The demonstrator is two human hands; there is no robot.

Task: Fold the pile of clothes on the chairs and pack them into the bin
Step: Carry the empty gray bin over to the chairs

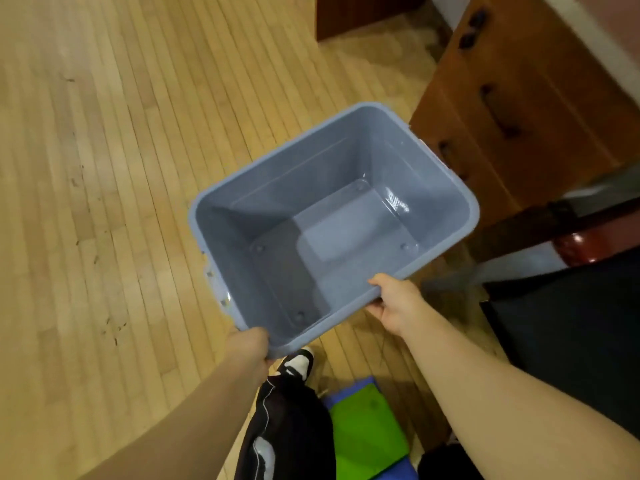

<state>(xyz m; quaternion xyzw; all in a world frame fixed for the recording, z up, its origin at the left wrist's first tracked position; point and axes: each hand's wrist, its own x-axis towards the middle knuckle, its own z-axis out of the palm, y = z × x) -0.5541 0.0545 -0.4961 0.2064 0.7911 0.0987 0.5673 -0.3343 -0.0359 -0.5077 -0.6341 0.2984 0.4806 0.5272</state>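
**Blue-grey bin with nothing in it yet, held up by both hands**

Plastic, blue-grey, totally bare inside: the bin [311, 174] is held off the wooden floor [104, 202], tilted a bit, with its open top facing the camera. The left hand [251, 344] grips the near corner of the rim. The right hand [394, 303] pinches the near edge, thumb on top and fingers curled under the lip. So both hands are closed on the rim, and no clothes are packed yet, judging by the bare bottom.

What could go wrong, as far as I can guess:
- Both grips are on the same near side, so the far end hangs unsupported. Once it's loaded, that lip could slip out of the fingers.
- The far right corner looks very near the wooden drawers [519, 116], and a swing that way might knock them.
- A shoe [298, 363] is right below the bin, and a green flat thing [367, 431] lies on something blue by the feet. The bin blocks some of the view down, so it's a trip risk.

Hard to make out:
- I can't pick out any chairs or pile of clothes for sure. The dark mass [571, 323] on the right could be fabric or furniture, and it's cut off by the frame.
- The left fingers are hidden behind the rim.
- The right side is blurry too.
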